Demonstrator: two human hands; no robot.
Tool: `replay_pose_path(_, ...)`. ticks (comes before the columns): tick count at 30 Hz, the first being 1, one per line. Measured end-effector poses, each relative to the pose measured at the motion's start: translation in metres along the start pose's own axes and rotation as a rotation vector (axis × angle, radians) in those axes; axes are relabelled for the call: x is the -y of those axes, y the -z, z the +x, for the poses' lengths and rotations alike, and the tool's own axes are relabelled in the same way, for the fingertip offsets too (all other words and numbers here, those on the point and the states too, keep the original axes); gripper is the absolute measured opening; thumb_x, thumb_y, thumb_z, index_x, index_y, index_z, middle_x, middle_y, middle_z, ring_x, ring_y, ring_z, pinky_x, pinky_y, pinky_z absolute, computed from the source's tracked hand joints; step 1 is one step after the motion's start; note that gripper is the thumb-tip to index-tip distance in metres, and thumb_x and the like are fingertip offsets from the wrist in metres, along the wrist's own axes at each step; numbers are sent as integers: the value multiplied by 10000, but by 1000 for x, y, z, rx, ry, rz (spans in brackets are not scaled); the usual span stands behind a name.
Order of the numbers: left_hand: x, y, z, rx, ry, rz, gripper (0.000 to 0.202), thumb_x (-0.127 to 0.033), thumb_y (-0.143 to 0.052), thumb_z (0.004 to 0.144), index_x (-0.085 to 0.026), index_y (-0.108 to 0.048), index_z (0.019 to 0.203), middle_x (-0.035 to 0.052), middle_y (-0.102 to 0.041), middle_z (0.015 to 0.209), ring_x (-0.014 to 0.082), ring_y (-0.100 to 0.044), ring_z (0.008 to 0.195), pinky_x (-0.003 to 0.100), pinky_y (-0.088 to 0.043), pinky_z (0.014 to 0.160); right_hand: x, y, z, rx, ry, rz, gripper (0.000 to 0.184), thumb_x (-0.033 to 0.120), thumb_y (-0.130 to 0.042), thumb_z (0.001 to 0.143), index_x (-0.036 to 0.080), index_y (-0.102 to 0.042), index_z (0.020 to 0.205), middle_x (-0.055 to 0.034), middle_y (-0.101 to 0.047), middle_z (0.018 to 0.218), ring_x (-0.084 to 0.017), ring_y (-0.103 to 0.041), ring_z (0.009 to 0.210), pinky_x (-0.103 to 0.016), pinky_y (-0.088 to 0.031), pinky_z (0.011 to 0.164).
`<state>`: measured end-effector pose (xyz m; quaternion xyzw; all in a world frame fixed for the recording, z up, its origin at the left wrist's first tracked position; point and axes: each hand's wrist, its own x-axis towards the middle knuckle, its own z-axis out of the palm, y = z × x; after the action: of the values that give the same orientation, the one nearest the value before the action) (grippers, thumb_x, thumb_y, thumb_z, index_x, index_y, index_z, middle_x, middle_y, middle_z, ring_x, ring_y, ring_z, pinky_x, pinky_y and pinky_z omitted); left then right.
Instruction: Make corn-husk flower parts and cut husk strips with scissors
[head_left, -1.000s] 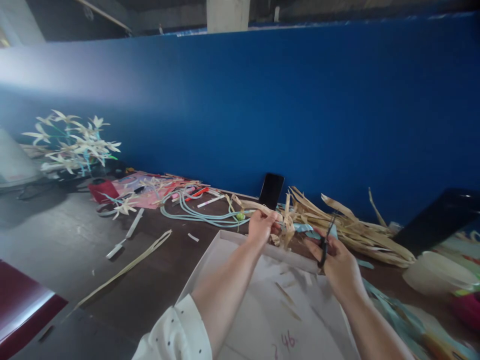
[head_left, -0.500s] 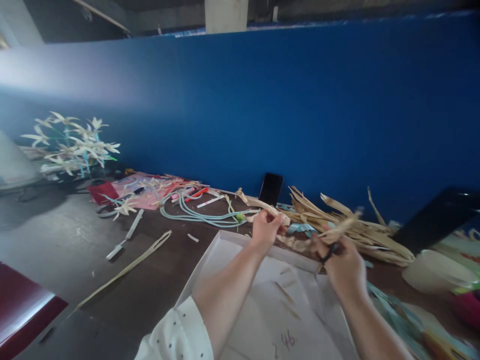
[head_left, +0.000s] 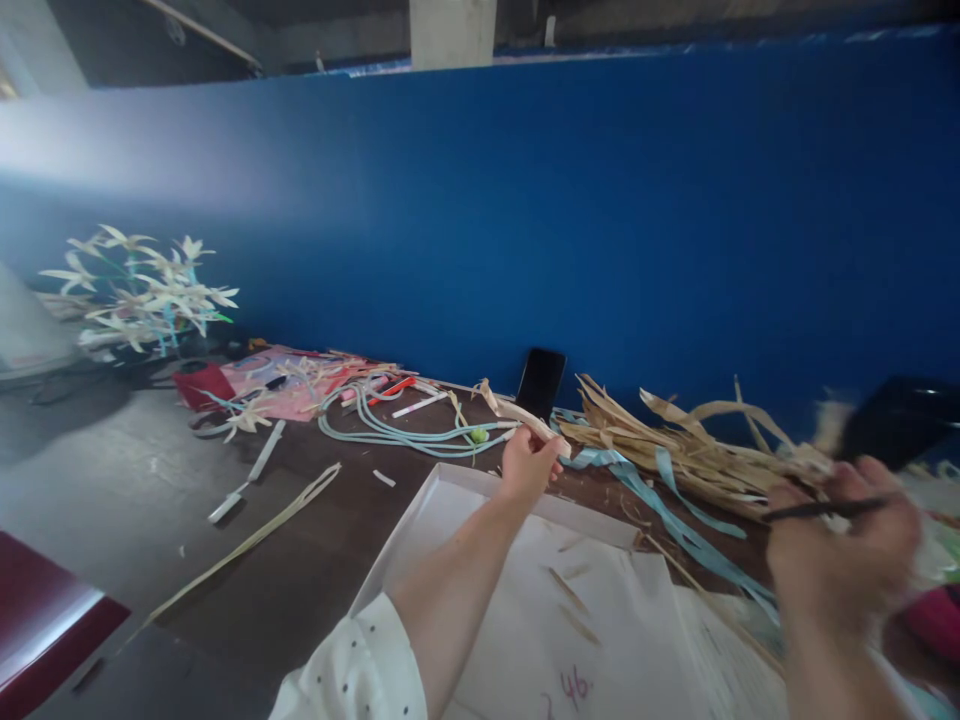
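The left hand [head_left: 531,465] has its fingers clamped near one end of a pale husk strip [head_left: 521,413] above the table [head_left: 300,560], presumably leaving its length free; the blurred right hand [head_left: 844,550], by the husk pile [head_left: 697,462], curls its fingers round a dark tool [head_left: 829,508], likely to spare setting it down.

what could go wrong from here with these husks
The right hand, blurred, seems to grip a slim black tool beside a loose bundle of dry tan husk strips; the tool might snag or nick them. The left hand pinches a curled pale tan husk strip just in front of the tilted black rectangular phone by the blue wall; a bump could topple it. A flat light-blue strip runs toward the right hand and might catch.
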<state>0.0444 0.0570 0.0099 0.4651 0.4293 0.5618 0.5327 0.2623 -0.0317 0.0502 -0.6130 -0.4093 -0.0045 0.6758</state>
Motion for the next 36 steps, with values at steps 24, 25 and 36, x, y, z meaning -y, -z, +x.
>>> replay_pose_path(24,2,7,0,72,-19,70,202,-356,-610,725,-165,-544,732,-23,-565,581,59,-438,380,173,-339,366,85,-81,-16,350,144,85,419,377,-696,714,198,-636,1088,-50,-701,791,-181,-664,690,-281,-530,591)
replay_pose_path(25,3,7,0,67,-23,69,199,-354,-607,727,-166,-544,732,-20,-569,590,61,-441,381,175,-338,366,88,-88,-12,328,109,144,426,382,-695,714,194,-630,1091,-52,-703,798,-178,-665,691,-275,-527,580)
replay_pose_path(36,17,6,11,-26,-66,106,163,-322,-593,744,-161,-575,763,-21,-559,591,77,-456,463,181,-342,445,28,-130,-33,300,-271,519,478,367,-727,687,187,-607,1114,-40,-688,778,-135,-615,652,-189,-418,471)
